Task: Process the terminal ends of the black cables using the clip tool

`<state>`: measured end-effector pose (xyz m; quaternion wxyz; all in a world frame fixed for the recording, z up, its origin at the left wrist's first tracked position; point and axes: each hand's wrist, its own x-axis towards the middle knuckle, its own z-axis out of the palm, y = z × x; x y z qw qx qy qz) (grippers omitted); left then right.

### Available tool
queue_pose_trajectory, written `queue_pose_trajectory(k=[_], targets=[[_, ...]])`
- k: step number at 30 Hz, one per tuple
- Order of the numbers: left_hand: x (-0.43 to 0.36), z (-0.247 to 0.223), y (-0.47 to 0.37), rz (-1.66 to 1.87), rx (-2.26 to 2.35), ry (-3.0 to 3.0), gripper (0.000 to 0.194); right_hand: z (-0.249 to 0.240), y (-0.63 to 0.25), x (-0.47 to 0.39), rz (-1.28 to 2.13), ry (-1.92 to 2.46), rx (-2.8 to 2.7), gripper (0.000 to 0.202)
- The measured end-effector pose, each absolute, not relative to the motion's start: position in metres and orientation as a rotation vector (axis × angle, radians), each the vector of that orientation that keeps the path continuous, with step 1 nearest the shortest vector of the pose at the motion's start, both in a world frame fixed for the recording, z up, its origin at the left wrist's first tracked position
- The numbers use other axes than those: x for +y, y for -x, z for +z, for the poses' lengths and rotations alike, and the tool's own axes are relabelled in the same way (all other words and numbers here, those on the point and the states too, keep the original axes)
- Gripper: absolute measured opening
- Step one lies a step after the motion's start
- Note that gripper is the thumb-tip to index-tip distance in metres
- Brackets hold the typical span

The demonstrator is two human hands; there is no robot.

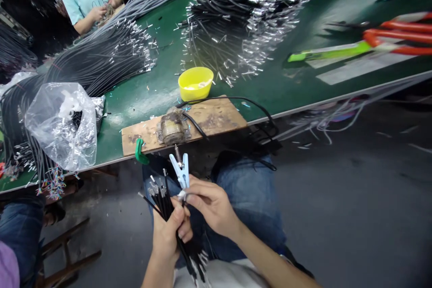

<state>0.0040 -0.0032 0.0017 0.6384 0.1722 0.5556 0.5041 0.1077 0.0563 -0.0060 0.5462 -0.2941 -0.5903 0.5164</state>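
Note:
My left hand (172, 229) is wrapped round a bundle of black cables (164, 202) with silvery ends, held low over my lap. Beside it, my right hand (211, 204) pinches a small whitish piece (182, 195) at the bundle's upper right. Just above the fingertips is a light blue clothespin (180, 171), below a metal tip (178, 154). That tip sticks out from a brownish, rounded device (173, 128) on a wooden board (219, 119) at the table's edge. A green clip (140, 150) sits at the board's left end.
On the green table (148, 94) are a yellow bowl (195, 83), a heap of black cables (232, 22), long grey cables (101, 58), a plastic bag (64, 121) and orange-handled tools (398, 36). Across the table a person (91, 0) handles something small. A wooden stool (67, 252) stands lower left.

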Motion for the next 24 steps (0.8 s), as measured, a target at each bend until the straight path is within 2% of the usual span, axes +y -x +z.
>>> queue_pose_trajectory(k=[2,8,12,14,17,19,21,24], targets=[[-0.003,0.003,-0.003,1.127,1.244,-0.392,0.044,-0.004,-0.114,0.061,1.454,0.695,-1.36,0.039],[-0.003,0.009,-0.004,1.127,1.263,-0.414,0.043,0.003,-0.118,0.064,1.559,0.653,-1.276,0.025],[-0.001,0.01,-0.011,1.175,1.305,-0.477,0.046,0.003,-0.106,0.055,1.756,0.708,-0.977,0.036],[0.001,0.008,-0.014,1.197,1.327,-0.521,0.046,0.001,-0.103,0.051,1.57,0.789,-1.024,0.033],[0.003,0.006,-0.013,1.196,1.356,-0.569,0.042,0.0,-0.108,0.05,0.961,0.832,-1.295,0.016],[0.004,0.008,-0.009,1.176,1.366,-0.586,0.038,0.001,-0.114,0.054,0.786,0.771,-1.424,0.016],[0.004,0.013,-0.005,1.166,1.377,-0.613,0.035,0.004,-0.12,0.06,1.002,0.676,-1.448,0.015],[0.007,0.026,-0.001,1.194,1.429,-0.685,0.03,0.009,-0.125,0.07,1.706,0.505,-1.19,0.029]])
